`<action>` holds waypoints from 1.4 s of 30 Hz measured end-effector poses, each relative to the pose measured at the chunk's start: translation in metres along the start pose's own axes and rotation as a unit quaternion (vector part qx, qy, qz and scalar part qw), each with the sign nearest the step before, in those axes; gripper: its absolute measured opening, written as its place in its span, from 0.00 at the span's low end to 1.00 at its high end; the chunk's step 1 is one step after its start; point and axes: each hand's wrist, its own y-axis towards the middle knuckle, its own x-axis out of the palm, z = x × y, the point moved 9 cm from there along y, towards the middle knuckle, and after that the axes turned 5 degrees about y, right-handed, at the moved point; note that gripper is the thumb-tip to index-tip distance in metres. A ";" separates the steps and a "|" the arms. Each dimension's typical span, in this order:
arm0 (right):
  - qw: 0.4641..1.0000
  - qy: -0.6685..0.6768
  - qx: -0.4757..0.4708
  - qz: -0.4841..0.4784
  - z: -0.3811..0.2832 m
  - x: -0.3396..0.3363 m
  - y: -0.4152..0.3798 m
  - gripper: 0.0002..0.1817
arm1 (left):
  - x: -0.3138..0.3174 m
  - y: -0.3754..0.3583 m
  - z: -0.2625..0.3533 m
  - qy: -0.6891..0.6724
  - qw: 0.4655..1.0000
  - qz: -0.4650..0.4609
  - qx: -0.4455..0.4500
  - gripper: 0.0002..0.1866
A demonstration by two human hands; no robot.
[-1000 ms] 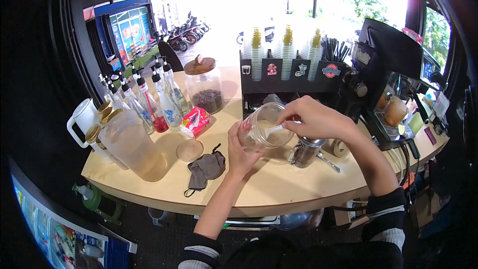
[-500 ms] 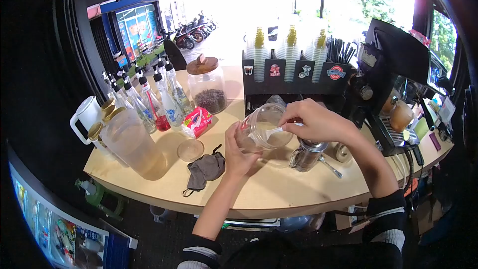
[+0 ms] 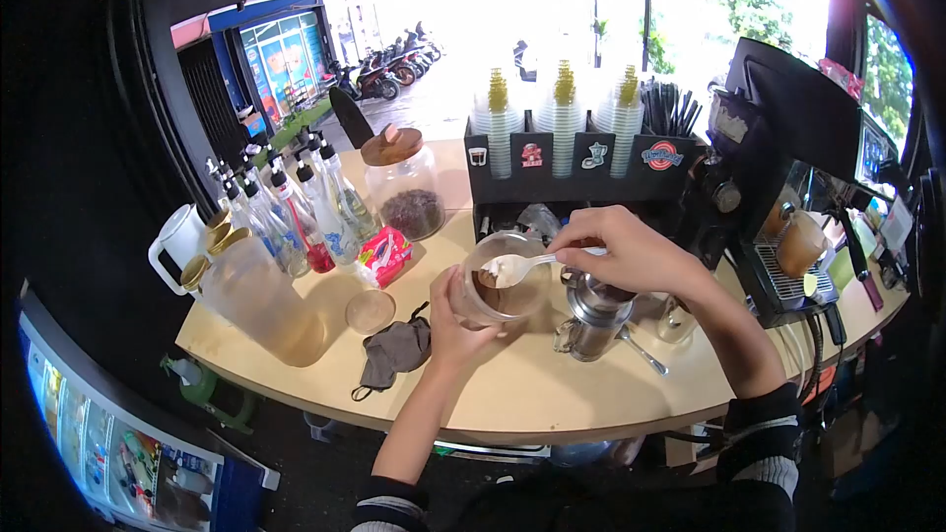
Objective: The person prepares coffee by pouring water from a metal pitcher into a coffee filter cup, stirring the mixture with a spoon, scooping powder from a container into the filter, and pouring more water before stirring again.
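Note:
My left hand (image 3: 457,327) is wrapped round the side of a clear plastic jar (image 3: 520,301) with brown powder in the bottom. The jar's mouth faces up towards me. Pinched in my right hand (image 3: 631,254) is a white plastic spoon (image 3: 509,271), its bowl over the jar's opening with some pale powder on it. Just below my right hand a French press (image 3: 595,313) stands on the counter. Beside it lie a metal spoon (image 3: 645,352) and a small glass (image 3: 677,323). A round clear lid (image 3: 371,312) and a dark face mask (image 3: 396,349) are left of my left hand.
The counter (image 3: 552,404) holds a plastic pitcher (image 3: 258,300), several pump bottles (image 3: 296,212), a wooden-lidded jar (image 3: 406,192) and a red packet (image 3: 384,256) on the left. Behind stands a black cup holder (image 3: 552,182); an espresso machine (image 3: 764,227) is on the right.
The jar has been turned more upright, so its powder shows. My right hand has lifted the spoon's bowl into clear view at the jar's mouth. The camera view has shifted slightly.

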 end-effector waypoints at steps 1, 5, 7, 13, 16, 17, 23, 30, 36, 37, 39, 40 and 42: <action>1.000 0.007 0.004 0.019 0.006 -0.007 -0.004 0.10 | 0.001 -0.001 0.002 0.001 1.000 -0.003 0.002 0.56; 0.997 0.041 -0.014 0.058 0.012 -0.031 -0.022 0.10 | -0.002 0.004 0.012 0.062 0.998 -0.012 -0.018 0.52; 0.997 0.041 -0.002 0.064 0.016 -0.039 -0.034 0.11 | 0.003 0.001 0.002 0.017 0.997 -0.036 -0.061 0.50; 0.988 0.058 -0.012 0.140 0.031 -0.061 -0.076 0.10 | 0.017 -0.002 0.000 -0.036 0.988 -0.077 -0.128 0.48; 0.989 0.015 0.017 0.145 0.037 -0.068 -0.096 0.11 | 0.020 -0.010 -0.017 -0.022 0.986 -0.080 -0.144 0.48; 0.987 0.003 0.042 0.153 0.041 -0.070 -0.102 0.11 | 0.019 -0.011 -0.023 -0.011 0.986 -0.070 -0.149 0.49; 0.976 -0.019 0.150 0.159 0.060 -0.074 -0.128 0.13 | 0.024 -0.010 -0.030 -0.027 0.985 -0.094 -0.139 0.49; 0.980 -0.016 0.115 0.159 0.076 -0.063 -0.134 0.14 | 0.027 -0.009 -0.028 -0.033 0.986 -0.085 -0.142 0.48; 0.981 -0.025 0.107 0.161 0.077 -0.060 -0.129 0.14 | 0.028 -0.009 -0.031 -0.071 0.985 -0.084 -0.136 0.48; 0.979 -0.023 0.109 0.171 0.078 -0.061 -0.128 0.14 | 0.028 -0.009 -0.030 -0.070 0.986 -0.079 -0.132 0.46; 0.977 -0.020 0.110 0.179 0.084 -0.059 -0.127 0.14 | 0.027 -0.008 -0.027 -0.069 0.987 -0.073 -0.129 0.45; 0.978 -0.013 0.093 0.185 0.087 -0.055 -0.126 0.14 | 0.027 -0.008 -0.027 -0.063 0.985 -0.075 -0.142 0.44; 0.978 -0.005 0.076 0.192 0.086 -0.054 -0.125 0.14 | 0.026 -0.009 -0.029 -0.057 0.983 -0.078 -0.153 0.44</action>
